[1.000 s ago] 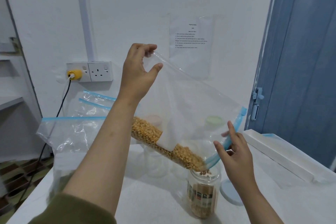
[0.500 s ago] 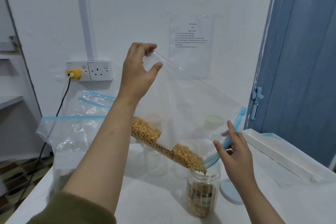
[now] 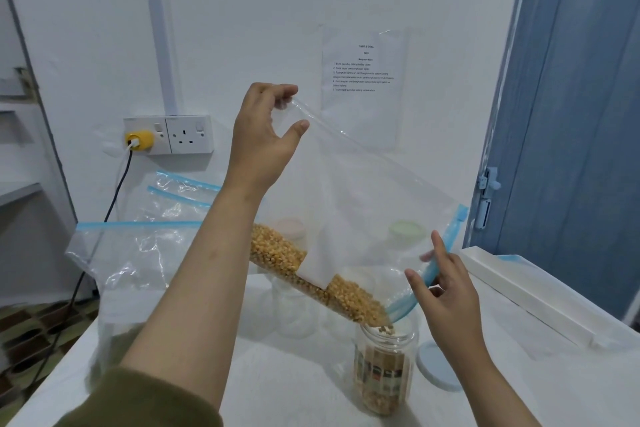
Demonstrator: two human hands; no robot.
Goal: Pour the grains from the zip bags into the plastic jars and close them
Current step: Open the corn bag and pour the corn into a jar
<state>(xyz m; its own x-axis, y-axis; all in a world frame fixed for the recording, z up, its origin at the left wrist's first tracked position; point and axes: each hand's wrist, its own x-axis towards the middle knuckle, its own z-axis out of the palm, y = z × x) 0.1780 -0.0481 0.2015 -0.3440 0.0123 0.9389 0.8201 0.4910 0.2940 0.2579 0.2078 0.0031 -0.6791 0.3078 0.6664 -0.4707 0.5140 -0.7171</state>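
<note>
The light is soft, cool and a bit dim, with a blue tint. The white wall (image 3: 259,10) looks pale and even. Small shiny spots sit on the clear bags (image 3: 138,253). Shadows on the table (image 3: 284,374) are faint. Straight lines bend near the edges. The picture is slightly grainy.

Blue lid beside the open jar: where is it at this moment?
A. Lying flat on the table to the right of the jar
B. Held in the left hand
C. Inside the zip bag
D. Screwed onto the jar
A. The blue lid lies flat on the table just right of the open jar, partly behind the right hand, while grains pour from the zip bag into the jar.
</note>
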